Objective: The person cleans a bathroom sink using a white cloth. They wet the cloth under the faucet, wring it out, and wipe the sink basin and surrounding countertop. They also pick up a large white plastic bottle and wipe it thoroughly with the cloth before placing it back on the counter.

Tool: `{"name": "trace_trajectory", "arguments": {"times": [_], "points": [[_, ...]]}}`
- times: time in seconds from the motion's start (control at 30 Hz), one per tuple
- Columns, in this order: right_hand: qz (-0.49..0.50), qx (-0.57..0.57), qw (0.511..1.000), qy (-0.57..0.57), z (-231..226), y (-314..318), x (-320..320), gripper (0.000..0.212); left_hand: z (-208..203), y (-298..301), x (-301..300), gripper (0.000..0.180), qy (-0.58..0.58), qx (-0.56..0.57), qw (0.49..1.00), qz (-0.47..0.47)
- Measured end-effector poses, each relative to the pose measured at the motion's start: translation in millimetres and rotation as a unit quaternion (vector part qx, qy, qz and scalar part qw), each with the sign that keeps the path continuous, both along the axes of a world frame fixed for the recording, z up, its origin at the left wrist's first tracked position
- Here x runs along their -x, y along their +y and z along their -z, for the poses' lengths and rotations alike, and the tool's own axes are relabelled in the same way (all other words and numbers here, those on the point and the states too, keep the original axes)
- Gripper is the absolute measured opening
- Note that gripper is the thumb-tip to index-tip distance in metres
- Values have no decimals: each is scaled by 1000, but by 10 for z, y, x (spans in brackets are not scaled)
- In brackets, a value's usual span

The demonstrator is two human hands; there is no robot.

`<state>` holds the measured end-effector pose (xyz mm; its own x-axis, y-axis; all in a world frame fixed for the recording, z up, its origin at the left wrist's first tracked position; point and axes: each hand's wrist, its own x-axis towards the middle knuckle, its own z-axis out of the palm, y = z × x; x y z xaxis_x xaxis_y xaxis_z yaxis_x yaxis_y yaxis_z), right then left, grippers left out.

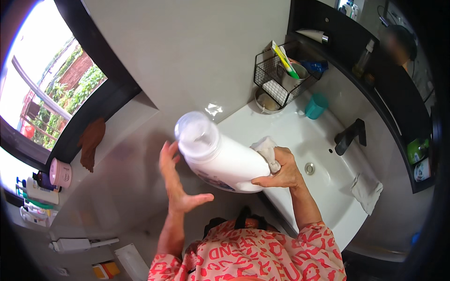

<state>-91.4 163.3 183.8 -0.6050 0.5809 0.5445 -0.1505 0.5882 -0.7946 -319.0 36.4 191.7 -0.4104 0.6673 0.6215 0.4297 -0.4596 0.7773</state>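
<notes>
A large white plastic bottle (233, 163) with a translucent cap (198, 133) is held tilted in front of me, its cap end to the upper left. My right hand (283, 171) grips the bottle's lower end, thumb along its side. A crumpled white cloth (267, 151) is bunched at that hand's fingers, against the bottle. My left hand (176, 185) is open beside the cap, fingers and thumb spread; whether a fingertip touches the cap I cannot tell. Dark print shows partly on the bottle's lower side.
A white washbasin (323, 196) with a black faucet (350, 136) lies to the right, a second white cloth (367, 193) on its rim. Behind it stand a teal cup (316, 106) and a black wire basket (272, 70). Toiletries (40, 189) line the left ledge under the window.
</notes>
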Motion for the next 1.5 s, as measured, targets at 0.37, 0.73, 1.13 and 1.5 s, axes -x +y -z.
{"name": "trace_trajectory", "arguments": {"times": [0.37, 0.73, 1.13, 1.5], "points": [[251, 167, 951, 62, 440, 422, 43, 33, 557, 592, 194, 94, -99, 169, 978, 65], [374, 240, 894, -62, 1241, 101, 105, 32, 832, 1328, -117, 96, -65, 93, 993, -24], [459, 179, 866, -89, 1488, 803, 315, 36, 1050, 1807, -168, 94, -115, 56, 992, -11], [453, -184, 812, -319, 1914, 1122, 823, 42, 948, 1109, 91, 97, -117, 65, 981, -142]]}}
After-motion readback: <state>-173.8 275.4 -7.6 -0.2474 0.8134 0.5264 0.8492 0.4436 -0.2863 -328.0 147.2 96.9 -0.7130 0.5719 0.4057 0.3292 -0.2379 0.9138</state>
